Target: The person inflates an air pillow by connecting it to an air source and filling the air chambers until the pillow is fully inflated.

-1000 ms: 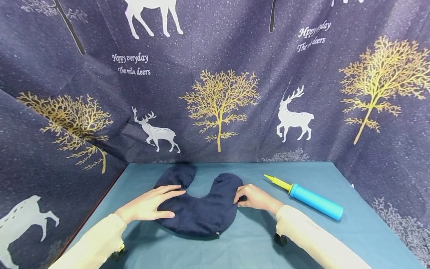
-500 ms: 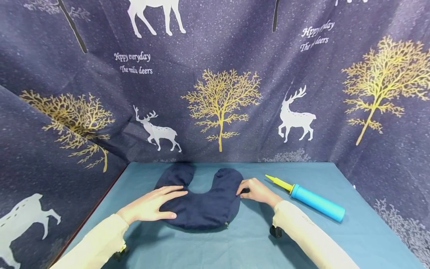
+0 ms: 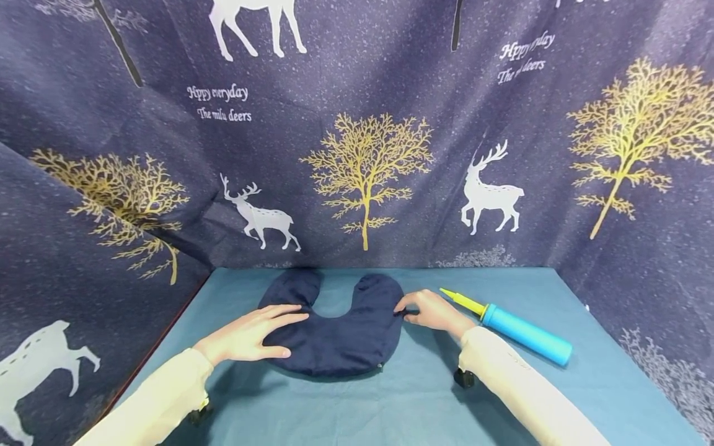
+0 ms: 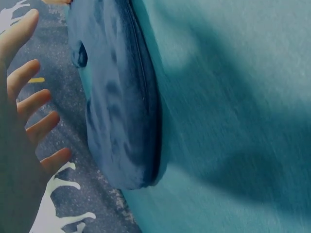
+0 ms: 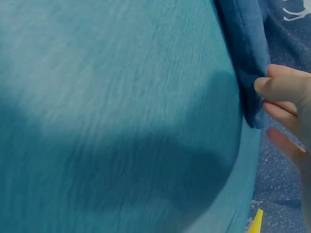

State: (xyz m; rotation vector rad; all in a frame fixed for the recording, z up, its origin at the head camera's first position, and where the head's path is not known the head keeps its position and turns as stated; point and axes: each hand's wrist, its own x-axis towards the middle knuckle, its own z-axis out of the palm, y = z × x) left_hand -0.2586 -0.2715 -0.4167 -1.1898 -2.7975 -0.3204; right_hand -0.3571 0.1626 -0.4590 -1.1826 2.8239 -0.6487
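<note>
A dark blue U-shaped neck pillow lies on the table with its opening facing the back wall. A small zip pull shows at its near right edge. At the outer edge of the right arm of the pillow, my right hand pinches the fabric between thumb and fingers. The right wrist view shows this thumb against the pillow edge. My left hand is held over the pillow's left side with fingers spread. In the left wrist view its fingers stand apart from the pillow.
A blue hand pump with a yellow nozzle lies to the right of my right hand. The teal cloth-covered table meets a dark fabric backdrop printed with deer and trees at its back and sides.
My right hand has moved slightly away from me and right with the pillow's edge. The pillow has shifted back and turned a little, its zip pull now farther right. My left hand is nearly still.
</note>
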